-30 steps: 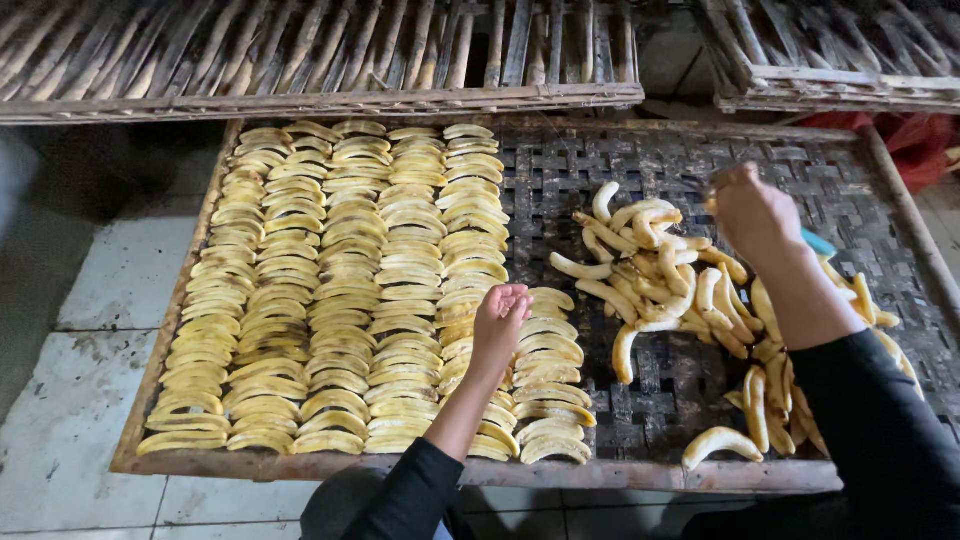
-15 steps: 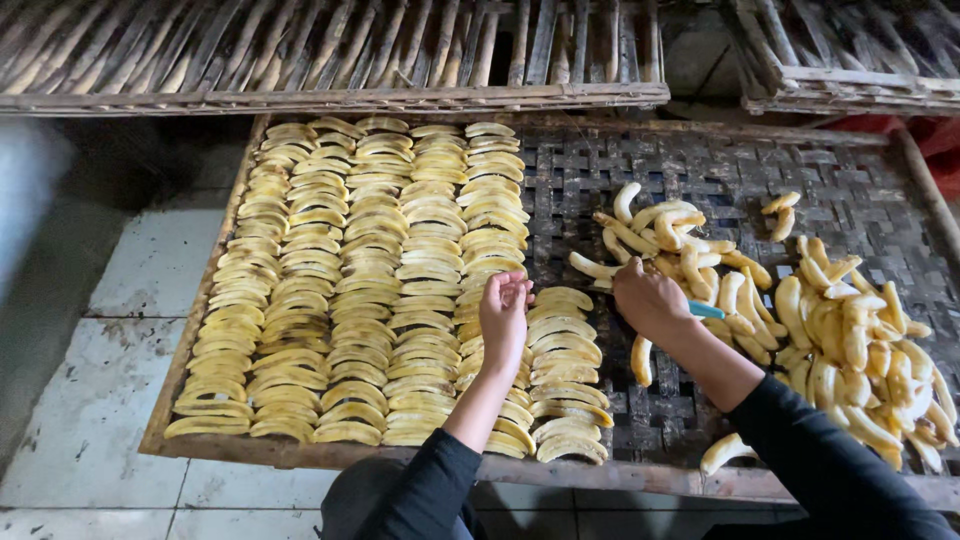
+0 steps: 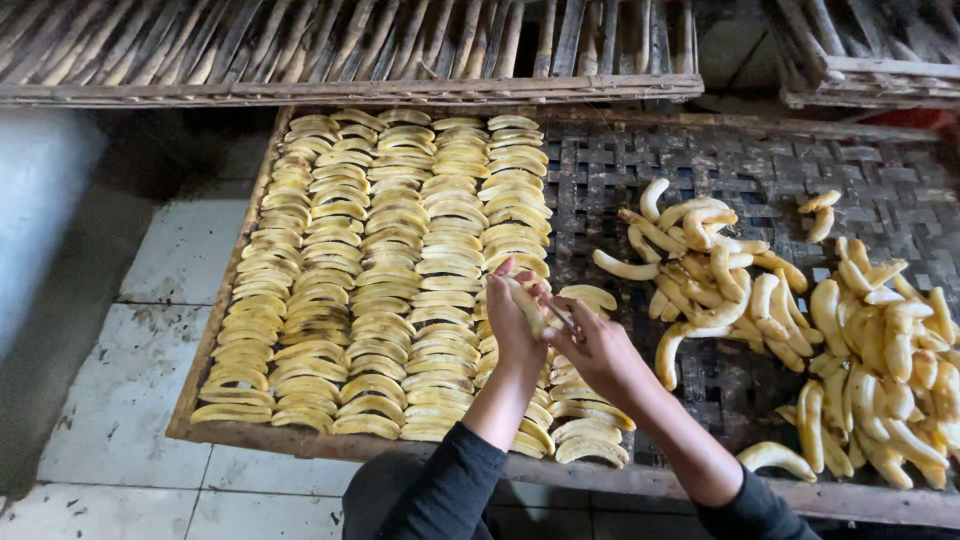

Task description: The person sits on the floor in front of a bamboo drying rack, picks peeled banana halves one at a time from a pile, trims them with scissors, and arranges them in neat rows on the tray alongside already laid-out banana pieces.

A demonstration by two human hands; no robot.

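My left hand is closed on a peeled banana, held upright over the near middle of the woven bamboo tray. My right hand meets it from the right and grips a small knife whose thin blade lies against the banana. Under both hands lies the short right-hand column of flat banana slices. Rows of the same yellow slices cover the tray's left half. A heap of whole peeled bananas sits just right of my hands.
A bigger pile of peeled bananas fills the tray's right end, and one loose banana lies by the front rim. Slatted wooden racks stand behind the tray. Pale floor tiles lie to the left.
My right hand came back from the banana heap on the right to my left hand, which rose slightly off the slices. A peeled banana and knife now sit between both hands.
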